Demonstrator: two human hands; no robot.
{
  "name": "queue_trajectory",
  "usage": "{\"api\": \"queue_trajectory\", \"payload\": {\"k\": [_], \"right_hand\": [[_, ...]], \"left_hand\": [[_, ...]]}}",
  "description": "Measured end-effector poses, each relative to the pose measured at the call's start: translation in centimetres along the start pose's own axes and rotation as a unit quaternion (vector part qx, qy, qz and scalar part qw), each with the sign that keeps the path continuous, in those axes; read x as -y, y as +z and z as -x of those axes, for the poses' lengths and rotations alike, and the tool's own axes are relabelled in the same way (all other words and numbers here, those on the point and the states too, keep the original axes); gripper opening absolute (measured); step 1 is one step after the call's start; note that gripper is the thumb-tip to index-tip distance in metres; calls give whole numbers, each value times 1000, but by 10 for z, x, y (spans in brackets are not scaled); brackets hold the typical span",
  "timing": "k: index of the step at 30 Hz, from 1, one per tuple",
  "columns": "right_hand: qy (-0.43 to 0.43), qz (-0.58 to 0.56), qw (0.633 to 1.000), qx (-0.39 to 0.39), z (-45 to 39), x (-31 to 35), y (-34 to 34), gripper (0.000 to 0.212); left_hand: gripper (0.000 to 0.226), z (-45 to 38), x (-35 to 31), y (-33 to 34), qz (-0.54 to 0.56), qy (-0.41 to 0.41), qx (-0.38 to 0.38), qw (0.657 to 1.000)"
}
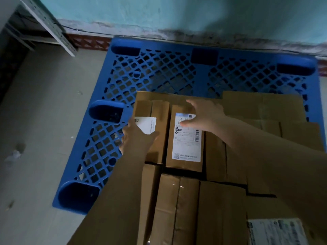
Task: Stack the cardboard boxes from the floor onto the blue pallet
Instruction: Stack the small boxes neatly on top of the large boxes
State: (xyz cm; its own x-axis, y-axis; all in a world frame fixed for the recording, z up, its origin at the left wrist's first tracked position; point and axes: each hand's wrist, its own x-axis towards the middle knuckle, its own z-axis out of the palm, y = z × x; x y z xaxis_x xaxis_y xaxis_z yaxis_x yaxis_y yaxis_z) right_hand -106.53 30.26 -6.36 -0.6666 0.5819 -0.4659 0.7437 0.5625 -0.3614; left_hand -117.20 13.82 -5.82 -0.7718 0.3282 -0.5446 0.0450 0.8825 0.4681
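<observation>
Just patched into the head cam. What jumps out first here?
The blue pallet fills the middle of the view against the far wall, its far half bare. Cardboard boxes cover its near right part. Both hands sit on the two top boxes: left hand on one, right hand on the labelled box.

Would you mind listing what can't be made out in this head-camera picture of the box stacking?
- Left hand: covers part of the small label, so whether it grips the left box is unclear.
- Right hand: hides the top of the large label; contact is uncertain.
- Label print: too small and blurred to read.
- Near boxes: cut off by the bottom edge.
- Blue pallet: its near right part is hidden under boxes.
</observation>
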Motion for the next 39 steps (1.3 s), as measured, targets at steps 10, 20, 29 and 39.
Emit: {"api": "queue_trajectory", "payload": {"k": [10,20,29,39], "right_hand": [[-26,2,1000,-14,15,-5,13,81],[81,10,993,-88,38,-53,-10,73],[35,-20,997,-61,61,-62,11,73],[132,16,990,-56,71,-139,-24,64]], "left_hand": [[90,5,28,7,-22,91,25,995],[71,38,-22,41,-144,202,-20,969],[72,81,-28,86,-177,203,61,961],[67,108,-79,131,-183,289,87,936]]}}
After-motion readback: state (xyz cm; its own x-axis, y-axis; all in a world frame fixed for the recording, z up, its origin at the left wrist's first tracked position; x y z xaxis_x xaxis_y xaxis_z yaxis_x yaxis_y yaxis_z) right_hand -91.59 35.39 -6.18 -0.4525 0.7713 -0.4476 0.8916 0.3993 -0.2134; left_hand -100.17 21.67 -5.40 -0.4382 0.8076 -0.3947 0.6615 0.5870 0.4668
